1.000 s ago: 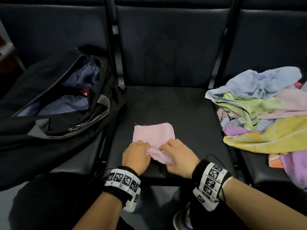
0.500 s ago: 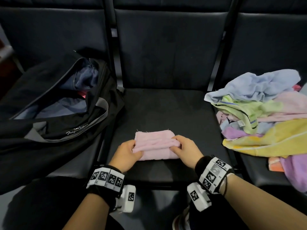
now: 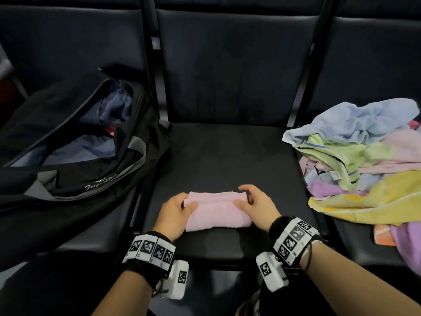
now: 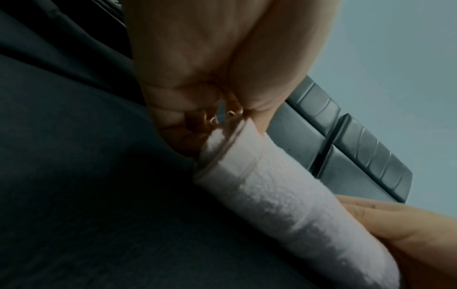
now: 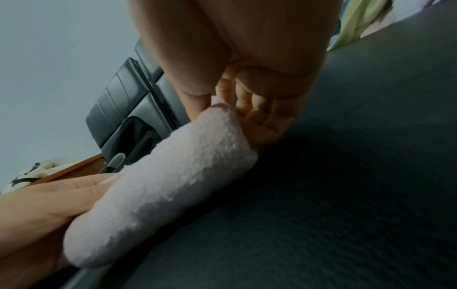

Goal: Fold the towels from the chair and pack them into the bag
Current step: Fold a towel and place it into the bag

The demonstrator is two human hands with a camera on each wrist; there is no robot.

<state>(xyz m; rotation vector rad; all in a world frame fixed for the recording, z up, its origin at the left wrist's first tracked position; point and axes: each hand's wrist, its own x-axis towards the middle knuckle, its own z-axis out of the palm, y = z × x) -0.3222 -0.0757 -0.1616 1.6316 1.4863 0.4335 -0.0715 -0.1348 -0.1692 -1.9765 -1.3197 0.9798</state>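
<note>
The folded pink towel lies on the black chair seat right between my hands, doubled into a thick, soft bundle. My left hand cups its left end, thumb laid on top and fingers curled round the edge. My right hand takes the right end the same way, thumb over the top layer; its fingers tuck in against the end of the roll. Neither grip looks tight, more a loose clasp than a pinch.

I judge it light and limp, with plush terry that won't slip but will spring open if I let one end go. The best hold, I think, is at both ends with thumbs above and fingers below, keeping the layers pressed together.

The open black duffel bag sits beyond my left hand on the next seat. The unfolded towel pile lies beyond my right hand.
</note>
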